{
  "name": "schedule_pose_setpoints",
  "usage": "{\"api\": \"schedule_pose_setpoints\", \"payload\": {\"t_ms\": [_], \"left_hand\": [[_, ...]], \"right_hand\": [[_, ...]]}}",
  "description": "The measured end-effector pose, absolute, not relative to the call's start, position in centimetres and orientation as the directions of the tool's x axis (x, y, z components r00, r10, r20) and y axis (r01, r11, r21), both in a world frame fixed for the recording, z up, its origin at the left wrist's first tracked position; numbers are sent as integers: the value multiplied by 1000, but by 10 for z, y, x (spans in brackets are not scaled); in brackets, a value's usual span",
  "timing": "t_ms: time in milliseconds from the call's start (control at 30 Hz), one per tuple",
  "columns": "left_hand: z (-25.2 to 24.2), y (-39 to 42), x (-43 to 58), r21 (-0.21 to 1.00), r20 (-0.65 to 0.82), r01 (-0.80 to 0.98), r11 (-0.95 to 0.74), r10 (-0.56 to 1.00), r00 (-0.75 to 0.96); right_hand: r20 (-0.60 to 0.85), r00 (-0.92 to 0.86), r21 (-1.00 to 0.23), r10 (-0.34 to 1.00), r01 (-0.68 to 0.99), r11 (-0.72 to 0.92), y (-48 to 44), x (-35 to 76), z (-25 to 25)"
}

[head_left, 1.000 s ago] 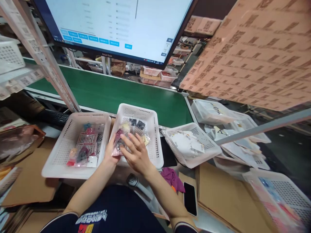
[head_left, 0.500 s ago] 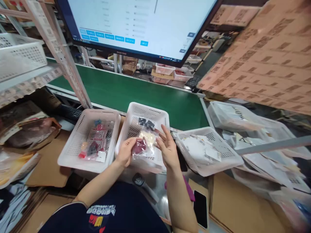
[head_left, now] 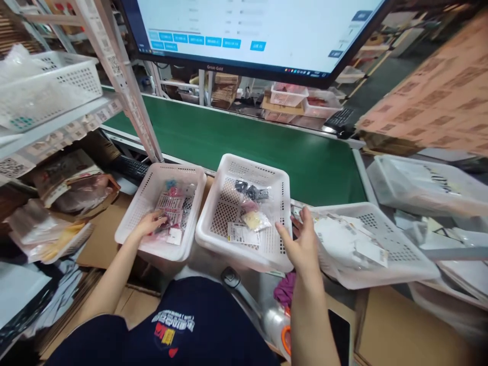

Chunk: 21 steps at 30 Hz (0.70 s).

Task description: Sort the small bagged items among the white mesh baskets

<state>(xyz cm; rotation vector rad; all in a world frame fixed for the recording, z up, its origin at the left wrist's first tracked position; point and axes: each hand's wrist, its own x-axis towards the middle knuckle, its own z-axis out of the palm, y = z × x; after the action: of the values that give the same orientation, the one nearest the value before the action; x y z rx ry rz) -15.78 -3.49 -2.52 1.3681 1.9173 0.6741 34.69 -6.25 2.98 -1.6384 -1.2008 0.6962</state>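
Two white perforated baskets stand side by side before me. My left hand [head_left: 150, 222] reaches into the left basket [head_left: 137, 218] and rests on small bagged items [head_left: 171, 206], fingers curled over them. In the middle basket [head_left: 217, 213] lie a clear bag [head_left: 253, 206] with black, pink and yellow bits and a white label [head_left: 242, 234]. Beside that basket's right rim hovers my right hand [head_left: 303, 244], fingers spread, holding nothing.
A third basket [head_left: 385, 239] with white paper slips is at the right, more baskets beyond. A green conveyor belt [head_left: 236, 140] runs behind, under a monitor [head_left: 259, 30]. A metal shelf post [head_left: 125, 86] stands left. A phone [head_left: 339, 333] and purple cloth [head_left: 284, 290] lie near my right arm.
Both hands held a clear bag over the middle basket. The bag now lies in that basket; my left hand moved to the left basket and my right hand drew off to the right.
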Motion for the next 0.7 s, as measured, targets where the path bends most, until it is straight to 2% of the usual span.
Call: {"api": "schedule_pose_setpoints", "payload": {"t_ms": [133,267,500,633,700], "left_hand": [[-63,-49,-159,483,-361,808,338,917,-169],[-74,-49,-144,415,-341,877,243,935,-97],[-54,-39,-142,545,-255,813,205,964,-72],[-22,-46,-153,678,-80,701,222,970,-229],[3,-51,-150,832,26,526,174,936,-351]], "right_hand": [[106,247,-923,963,385,3,-65,328,33],[111,193,-934,975,356,36,-65,313,36],[110,175,-960,978,276,58,-75,302,32],[109,154,-964,982,256,67,-87,310,47],[123,132,-967,984,241,89,-90,309,58]]}}
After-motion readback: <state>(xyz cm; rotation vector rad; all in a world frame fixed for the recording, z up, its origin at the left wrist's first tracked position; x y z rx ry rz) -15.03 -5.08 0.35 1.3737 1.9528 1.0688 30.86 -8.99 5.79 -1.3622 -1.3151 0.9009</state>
